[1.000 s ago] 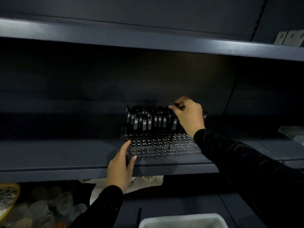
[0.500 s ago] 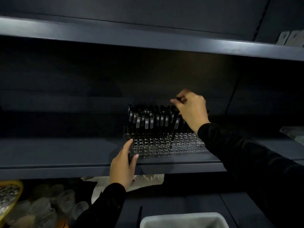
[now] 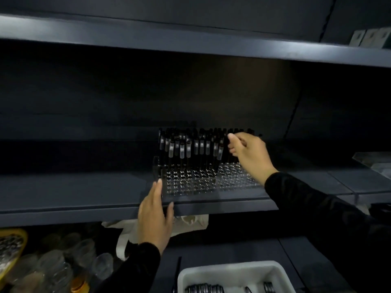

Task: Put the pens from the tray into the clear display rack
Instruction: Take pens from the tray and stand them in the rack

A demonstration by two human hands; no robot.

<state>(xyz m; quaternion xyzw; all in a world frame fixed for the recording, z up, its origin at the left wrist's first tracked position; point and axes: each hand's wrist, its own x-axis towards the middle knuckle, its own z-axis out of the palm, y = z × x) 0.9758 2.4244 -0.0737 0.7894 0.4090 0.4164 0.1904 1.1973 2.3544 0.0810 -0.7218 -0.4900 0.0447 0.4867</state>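
Mid-frame on the shelf (image 3: 84,199), left hand (image 3: 155,216) is bracing the rack (image 3: 203,182), fingers straight; right hand (image 3: 247,153) is pinching a pen top, seating it. Keep it vertical. More pens (image 3: 203,289) are waiting in the tray (image 3: 232,269), bottom.

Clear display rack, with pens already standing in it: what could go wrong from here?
1. The right hand works right beside the standing pens; a brush could tip them.
2. The clear display rack sits near the shelf edge, with only the left hand steadying it.
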